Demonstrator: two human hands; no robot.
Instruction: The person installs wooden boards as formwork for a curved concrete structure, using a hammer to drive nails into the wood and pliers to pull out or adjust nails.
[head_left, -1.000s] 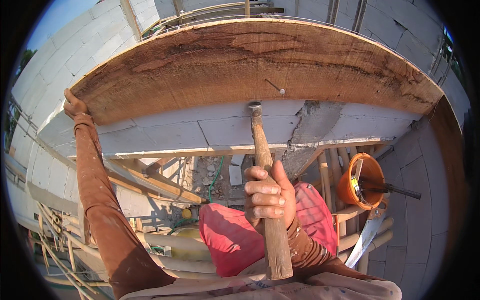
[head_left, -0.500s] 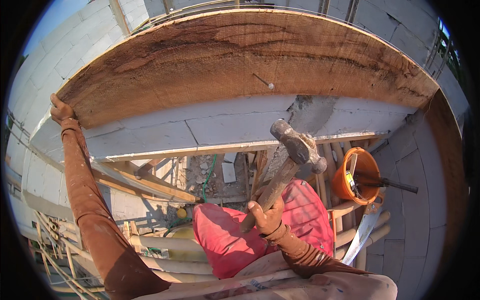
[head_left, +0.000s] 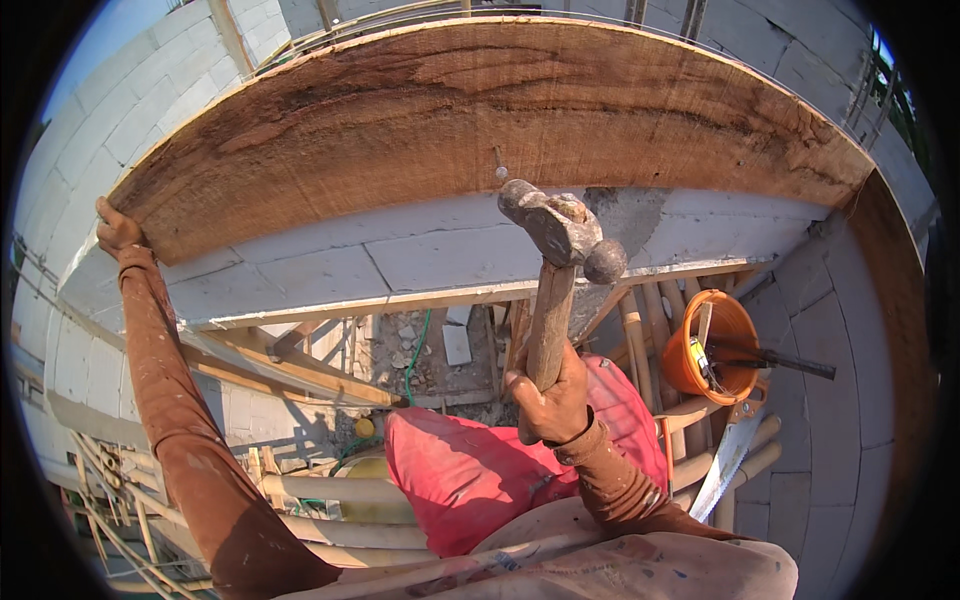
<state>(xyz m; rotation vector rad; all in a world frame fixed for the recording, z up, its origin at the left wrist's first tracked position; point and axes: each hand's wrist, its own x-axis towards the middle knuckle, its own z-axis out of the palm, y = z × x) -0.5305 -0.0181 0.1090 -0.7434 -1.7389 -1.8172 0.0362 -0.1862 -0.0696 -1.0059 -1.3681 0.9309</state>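
Note:
A wide brown wooden board (head_left: 420,110) stands on edge along the face of the pale block wall (head_left: 330,255). My left hand (head_left: 120,227) has its fingers wrapped round the board's left end. From the board's lower middle a nail (head_left: 501,170) sticks out, its head toward me. In my right hand (head_left: 556,402) is a ball-peen hammer (head_left: 560,225), gripped by its wooden handle and held upright. The flat face of the hammer is close below the nail's head; whether they touch I cannot tell.
An orange bucket (head_left: 727,375) with tools in it stands at the right. Beside it hangs or leans a handsaw (head_left: 725,465). Bamboo poles (head_left: 350,487) lie beneath me, with rubble (head_left: 410,335) far below. Another board (head_left: 895,300) runs along the right wall.
My right hand has raised the hammer up and slightly left, closer to the nail. The nail, which slanted right before, now points almost straight down in view. My left hand stays on the board.

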